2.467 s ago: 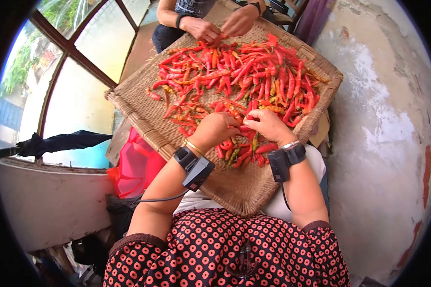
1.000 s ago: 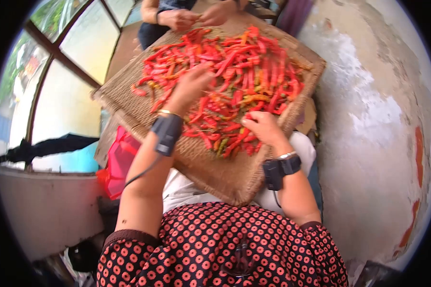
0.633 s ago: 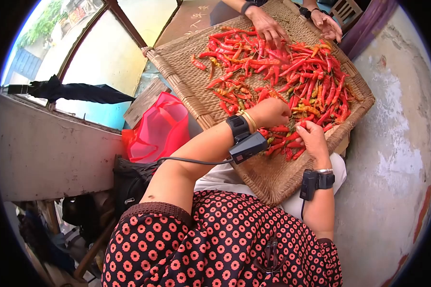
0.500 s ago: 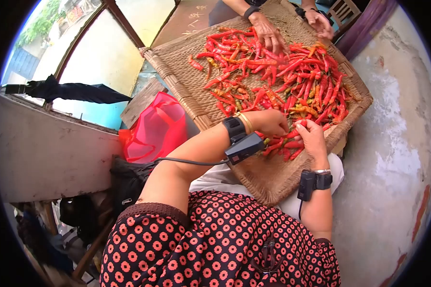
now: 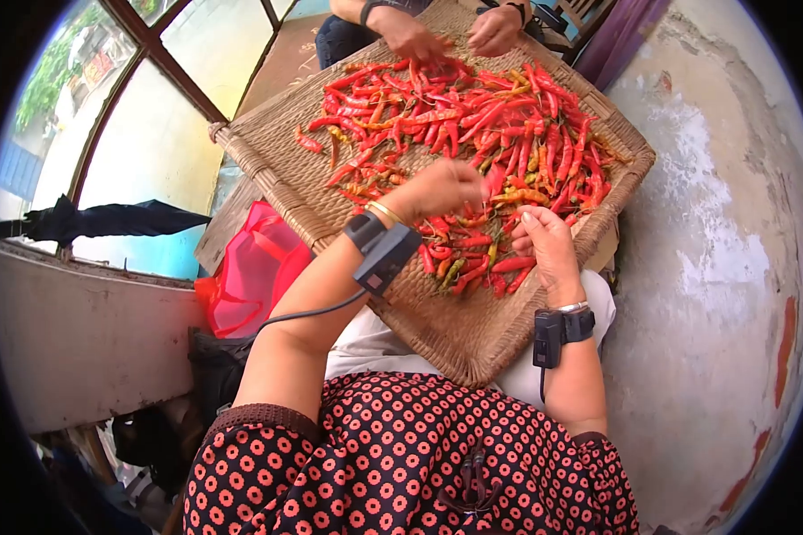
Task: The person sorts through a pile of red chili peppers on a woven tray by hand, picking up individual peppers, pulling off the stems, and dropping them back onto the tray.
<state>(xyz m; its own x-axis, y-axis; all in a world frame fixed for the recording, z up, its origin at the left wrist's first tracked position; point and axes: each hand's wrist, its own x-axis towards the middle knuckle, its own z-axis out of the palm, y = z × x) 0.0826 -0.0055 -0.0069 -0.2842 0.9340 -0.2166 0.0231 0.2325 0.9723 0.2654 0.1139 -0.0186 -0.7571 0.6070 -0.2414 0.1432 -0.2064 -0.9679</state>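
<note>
Red chili peppers (image 5: 473, 116), with some orange and greenish ones among them, are heaped on a woven tray (image 5: 464, 343). My left hand (image 5: 442, 189) hovers over the middle of the heap, its fingers closed; slight blur hides what they hold, if anything. To its right, my right hand (image 5: 547, 248) is curled with thumb and fingertips pinched together above the heap's near right side. Whatever lies in that pinch is too small to make out. Below and between both hands lies a looser group of chili peppers (image 5: 468, 259) near the tray's front.
Across the tray, another person's hands (image 5: 409, 34) work at the heap's far edge. A pink-red bag (image 5: 254, 267) sits left of the tray, below a folded black umbrella (image 5: 107, 220) on the window ledge. A worn plaster wall (image 5: 714, 267) rises on the right.
My hands have moved apart, the left one up and leftward off the near peppers. The red chili pepper between my right fingers no longer shows there. The whole view has shifted slightly.
</note>
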